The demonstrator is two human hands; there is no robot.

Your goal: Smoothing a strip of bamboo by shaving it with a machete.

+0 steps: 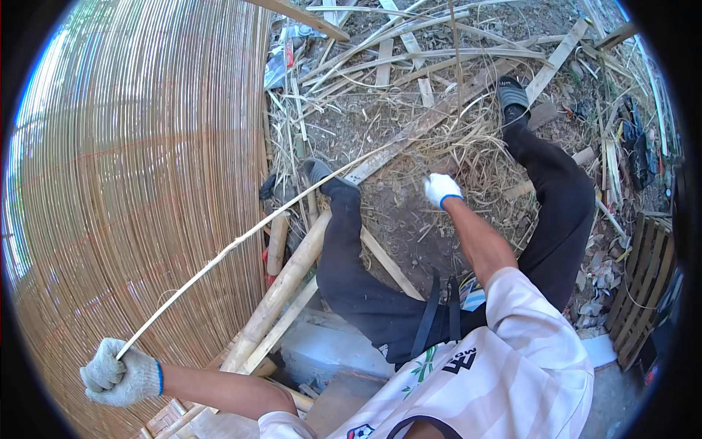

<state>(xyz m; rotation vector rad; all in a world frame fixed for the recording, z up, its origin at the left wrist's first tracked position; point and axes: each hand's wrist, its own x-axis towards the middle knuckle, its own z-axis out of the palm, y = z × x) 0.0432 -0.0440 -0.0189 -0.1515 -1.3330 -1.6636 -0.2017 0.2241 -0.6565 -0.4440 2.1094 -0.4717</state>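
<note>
My left hand (pixel 123 374), in a knitted grey-white work glove with a blue cuff, is closed round one end of a long, thin bamboo strip (pixel 238 240). The pale strip slants up to the right, past my left foot, and its far end lies over a wooden plank (pixel 395 152) on the ground. In a similar white glove, my right hand (pixel 443 190) is held out above the ground between my legs, apart from the strip. Its fingers are curled in, and whatever they may hold is hidden.
A tall screen of thin bamboo slats (pixel 146 183) fills the left side. Thick bamboo poles (pixel 281 293) lean beside my left leg. Split strips (pixel 439 53) and curly shavings (pixel 475 154) litter the ground ahead. A slatted wooden crate (pixel 640 289) stands at the right.
</note>
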